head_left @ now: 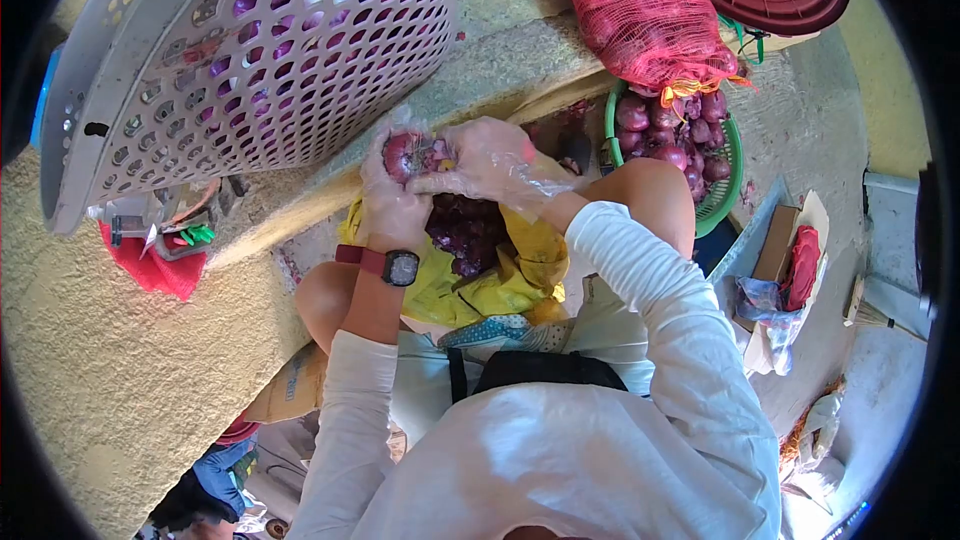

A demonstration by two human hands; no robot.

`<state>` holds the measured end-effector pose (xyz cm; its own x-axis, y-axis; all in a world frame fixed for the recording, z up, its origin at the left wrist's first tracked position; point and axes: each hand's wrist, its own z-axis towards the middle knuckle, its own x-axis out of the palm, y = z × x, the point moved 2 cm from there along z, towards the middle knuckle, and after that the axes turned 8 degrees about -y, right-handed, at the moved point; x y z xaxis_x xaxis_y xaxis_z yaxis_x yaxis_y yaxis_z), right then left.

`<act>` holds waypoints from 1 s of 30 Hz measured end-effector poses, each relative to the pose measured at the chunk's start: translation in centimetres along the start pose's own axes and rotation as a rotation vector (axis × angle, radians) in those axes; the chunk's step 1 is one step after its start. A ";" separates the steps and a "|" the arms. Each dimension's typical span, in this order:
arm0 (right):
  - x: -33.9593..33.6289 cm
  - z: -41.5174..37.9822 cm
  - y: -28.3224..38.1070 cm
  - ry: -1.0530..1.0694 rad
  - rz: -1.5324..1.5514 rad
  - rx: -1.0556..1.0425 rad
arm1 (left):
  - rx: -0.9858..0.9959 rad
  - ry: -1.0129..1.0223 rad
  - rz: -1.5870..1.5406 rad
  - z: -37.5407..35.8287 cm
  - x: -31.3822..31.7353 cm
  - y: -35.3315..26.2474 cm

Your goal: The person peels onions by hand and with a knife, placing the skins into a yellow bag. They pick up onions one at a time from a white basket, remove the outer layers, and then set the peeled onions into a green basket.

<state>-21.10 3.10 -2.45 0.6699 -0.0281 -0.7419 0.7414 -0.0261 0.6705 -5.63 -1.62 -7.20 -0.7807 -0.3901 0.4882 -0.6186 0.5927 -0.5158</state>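
A red onion (pixel 403 157) is held in my left hand (pixel 393 202), which wears a clear plastic glove, its fingers wrapped round the onion. My right hand (pixel 487 162), gloved in the same clear plastic, presses against the onion's right side with its fingers closed; what it grips there is too small to make out. Below both hands, a yellow bag (pixel 440 290) lies open between my knees, with dark red onion skins (pixel 468 237) inside.
At the upper left stands a large perforated basket (pixel 400 50) of onions. A red mesh sack (pixel 640 20) of onions rests on the ledge (pixel 500 60), above a green basket (pixel 738 175) of onions. A cardboard box (pixel 775 245) is at the right.
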 end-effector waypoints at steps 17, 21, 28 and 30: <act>-1.7 0.4 0.8 0.153 0.043 0.045 | -0.145 0.213 -0.047 0.0 0.0 -1.1; -1.2 -0.3 1.3 0.162 0.162 0.180 | 0.049 0.102 0.009 -0.3 0.0 -0.6; 2.1 -0.8 1.1 0.132 0.538 0.347 | 0.315 0.043 -0.069 -1.0 1.5 -0.1; 1.6 -0.8 1.4 0.182 0.479 0.381 | 0.332 -0.008 -0.112 -0.7 1.4 -0.2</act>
<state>-18.98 3.83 -2.65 0.9443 0.0448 -0.3261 0.3153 -0.4074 0.8571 -6.56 -1.83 -5.90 -0.7059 -0.4464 0.5500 -0.6947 0.2846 -0.6606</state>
